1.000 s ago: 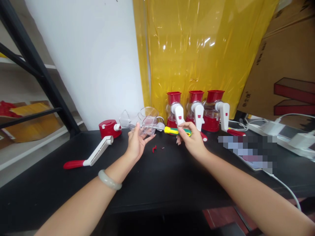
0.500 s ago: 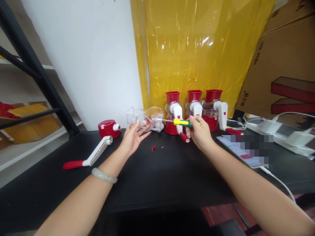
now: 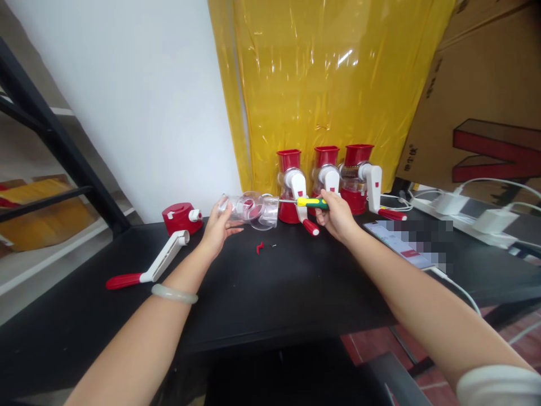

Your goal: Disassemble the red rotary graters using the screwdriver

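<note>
My left hand (image 3: 217, 226) is closed around one end of a clear plastic grater body (image 3: 257, 211), held tilted on its side above the table. My right hand (image 3: 337, 215) grips the green and yellow handle of a screwdriver (image 3: 311, 202), whose metal shaft points left. The tip is at the right end of the clear body; whether it touches is too small to tell. Below lie a small red plastic part (image 3: 259, 247) and a tiny screw-like piece (image 3: 274, 245). To the left are a red base (image 3: 181, 219) and a white crank (image 3: 167, 256) with a red handle.
Assembled red and white rotary graters (image 3: 289, 186) stand at the back, before a yellow plastic sheet (image 3: 329, 84). At the right are a phone (image 3: 393, 239) on a cable, a power strip (image 3: 469, 220) and a cardboard box (image 3: 486, 84). Shelving (image 3: 42, 135) stands at the left.
My left hand has turned the clear grater body and now grips its left end, where its fingers were spread before. The screwdriver stays in my right hand. The view has shifted slightly.
</note>
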The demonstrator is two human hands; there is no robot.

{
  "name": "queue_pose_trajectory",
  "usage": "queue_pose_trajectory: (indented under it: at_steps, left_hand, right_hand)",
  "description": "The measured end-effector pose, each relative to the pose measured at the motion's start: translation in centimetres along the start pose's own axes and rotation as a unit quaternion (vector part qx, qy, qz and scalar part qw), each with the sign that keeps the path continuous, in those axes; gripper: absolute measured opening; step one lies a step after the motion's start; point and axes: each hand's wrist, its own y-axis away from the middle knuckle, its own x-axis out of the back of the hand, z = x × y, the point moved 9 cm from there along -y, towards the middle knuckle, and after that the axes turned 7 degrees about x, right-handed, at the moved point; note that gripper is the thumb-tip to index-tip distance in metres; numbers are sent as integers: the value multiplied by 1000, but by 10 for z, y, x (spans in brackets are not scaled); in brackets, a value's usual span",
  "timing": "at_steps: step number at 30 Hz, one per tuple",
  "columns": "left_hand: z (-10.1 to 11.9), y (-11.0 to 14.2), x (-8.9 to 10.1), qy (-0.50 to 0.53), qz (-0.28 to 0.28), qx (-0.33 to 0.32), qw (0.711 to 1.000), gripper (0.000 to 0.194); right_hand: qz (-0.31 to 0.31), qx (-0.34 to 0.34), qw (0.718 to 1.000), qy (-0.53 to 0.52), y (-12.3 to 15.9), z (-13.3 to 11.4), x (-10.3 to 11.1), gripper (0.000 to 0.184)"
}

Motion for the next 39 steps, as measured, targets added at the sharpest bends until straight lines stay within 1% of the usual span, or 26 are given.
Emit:
queue_pose_trajectory:
  at_steps: [3,5,8,11,14,19,22,25,28,31,35,39]
  left_hand:
    - [-3,-5,2,-39,-18,22,999,62]
    - [-7,-8,6,-60,-28,38,997,59]
    - [-21,-13,7,-76,-65,93,991,52]
    - [-36,-15,8,-112,-95,147,978,51]
    - [-45,-16,12,-169,-105,169,965,51]
    - [-45,-13,13,-242,-131,149,950,51]
    - [-45,-13,13,-256,-153,146,943,51]
    - [-45,-15,16,-264,-159,137,941,50]
    - [-42,-17,20,-282,-153,128,938,48]
    - [-34,-15,20,-311,-142,108,933,43]
    - [-26,-9,15,-347,-159,96,919,35]
    - [-23,-10,17,-336,-166,86,923,33]
  right_hand:
    - [17,0,1000,5,-2,-2,5,42]
    - [22,-1,1000,9,-2,-2,7,42]
    - [27,1,1000,14,-3,-1,10,43]
    - [41,3,999,21,-4,1,13,44]
    - [58,0,998,30,-5,7,17,45]
    - [72,-21,997,35,-7,22,23,48]
    - [78,-37,996,29,-7,31,26,48]
    - [64,-40,997,20,-8,36,25,49]
    - [55,-40,998,19,-8,37,22,50]
    - [60,-39,997,16,-7,35,20,48]
    - [67,-48,996,14,-4,31,16,46]
    - [70,-54,996,4,-3,28,11,41]
